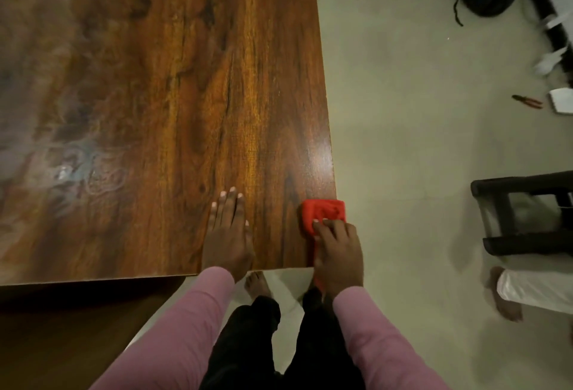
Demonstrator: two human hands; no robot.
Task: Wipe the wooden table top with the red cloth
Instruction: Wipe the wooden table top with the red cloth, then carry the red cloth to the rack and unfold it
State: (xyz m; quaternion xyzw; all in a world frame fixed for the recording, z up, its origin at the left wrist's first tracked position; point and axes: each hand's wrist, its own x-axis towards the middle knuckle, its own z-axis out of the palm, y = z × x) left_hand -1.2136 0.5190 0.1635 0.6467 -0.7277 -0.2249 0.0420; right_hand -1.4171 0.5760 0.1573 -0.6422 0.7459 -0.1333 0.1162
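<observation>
right hand [336,250] grips red cloth [324,213] at near right corner of wooden table top [173,85] | left hand [228,231] lies flat, fingers straight, beside it

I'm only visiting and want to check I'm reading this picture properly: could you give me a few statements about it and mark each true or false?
1. The right hand holds the red cloth at the right edge of the wooden table top. True.
2. The left hand is lifted off the table top. False: it rests flat on it.
3. There are pale smears on the table top's left part. True.
4. The red cloth lies mid-table. False: it is at the near right corner.
</observation>
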